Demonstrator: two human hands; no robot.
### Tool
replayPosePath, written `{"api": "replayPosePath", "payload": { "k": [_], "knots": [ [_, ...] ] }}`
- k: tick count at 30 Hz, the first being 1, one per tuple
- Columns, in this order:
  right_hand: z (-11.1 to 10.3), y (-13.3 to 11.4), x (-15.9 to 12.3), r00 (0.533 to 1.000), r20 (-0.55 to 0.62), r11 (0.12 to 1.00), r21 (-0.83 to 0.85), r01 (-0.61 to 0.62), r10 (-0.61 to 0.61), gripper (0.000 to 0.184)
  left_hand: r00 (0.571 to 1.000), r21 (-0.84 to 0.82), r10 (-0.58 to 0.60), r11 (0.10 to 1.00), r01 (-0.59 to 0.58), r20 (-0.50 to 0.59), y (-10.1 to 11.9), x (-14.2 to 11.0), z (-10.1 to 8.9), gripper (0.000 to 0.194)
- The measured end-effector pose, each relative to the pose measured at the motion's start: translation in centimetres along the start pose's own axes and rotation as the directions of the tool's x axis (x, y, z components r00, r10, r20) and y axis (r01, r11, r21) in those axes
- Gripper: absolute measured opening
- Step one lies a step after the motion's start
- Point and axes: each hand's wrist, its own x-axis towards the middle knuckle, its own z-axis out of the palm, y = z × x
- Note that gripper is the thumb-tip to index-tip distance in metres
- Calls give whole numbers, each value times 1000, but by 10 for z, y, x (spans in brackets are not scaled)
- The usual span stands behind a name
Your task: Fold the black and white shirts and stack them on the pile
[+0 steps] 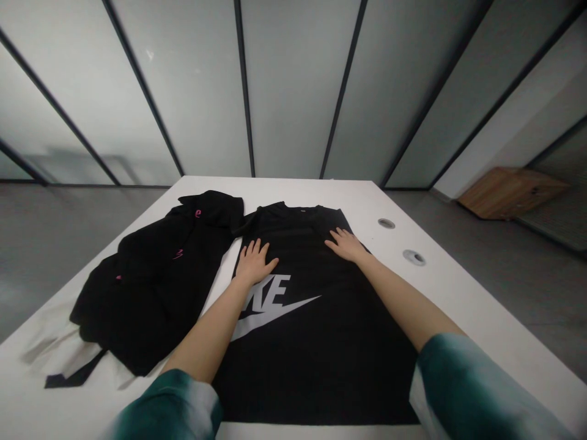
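Note:
A black T-shirt with a large pale logo lies spread flat, its collar toward the far side of the table. My left hand rests on the left of its chest, just above the lettering, fingers spread. On the right side near the shoulder, my right hand presses flat with its fingers apart. Neither hand grips any cloth. My left forearm covers part of the logo. The shirt's right sleeve does not show clearly.
Left of the shirt, a pile of black clothing with pink marks lies over some white cloth. The white table has two round cable grommets at the right. Frosted glass panels stand behind, and a wooden cabinet stands far right.

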Motion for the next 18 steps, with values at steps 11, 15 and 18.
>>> {"api": "replayPosePath", "payload": {
  "k": [11, 15, 18],
  "knots": [
    [-11, -6, -45, 989, -144, 997, 65, 49, -39, 61, 1000, -1, -7, 1000, 7, 13, 1, -1, -4, 75],
    [-5, -14, -73, 998, -57, 999, 28, 37, -36, 65, 1000, 3, -4, 1000, 4, 12, 1, -1, -4, 75],
    [1, -16, -84, 999, -35, 999, 43, 14, -13, 65, 1000, 6, -4, 1000, 4, 15, 0, 0, -4, 75]
  ]
}}
